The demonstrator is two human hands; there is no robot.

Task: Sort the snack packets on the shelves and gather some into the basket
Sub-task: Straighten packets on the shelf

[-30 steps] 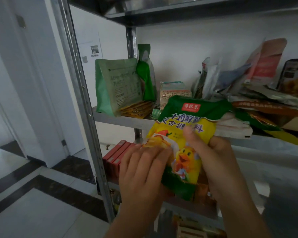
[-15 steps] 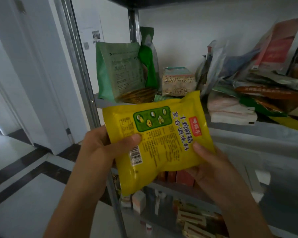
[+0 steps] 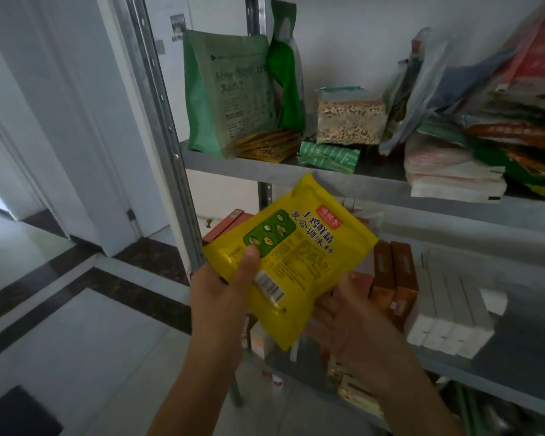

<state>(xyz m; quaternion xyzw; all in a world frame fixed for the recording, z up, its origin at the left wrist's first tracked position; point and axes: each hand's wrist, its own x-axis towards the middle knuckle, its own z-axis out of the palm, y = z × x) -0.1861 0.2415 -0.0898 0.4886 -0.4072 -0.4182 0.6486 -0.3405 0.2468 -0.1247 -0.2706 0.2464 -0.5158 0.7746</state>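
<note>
Two hands share one yellow seasoning packet [image 3: 291,262], back side up with its barcode showing. The left hand [image 3: 221,297] grips the packet's left edge, thumb pressed across the printed face, fingers hidden behind it. The right hand [image 3: 343,313] cups the lower right corner from beneath, palm open and fingers mostly covered by the packet. Above both hands, the metal shelf [image 3: 265,168] carries a tall green pouch [image 3: 230,92] and a clear grain bag [image 3: 350,119]. Packets piled further right blur together.
</note>
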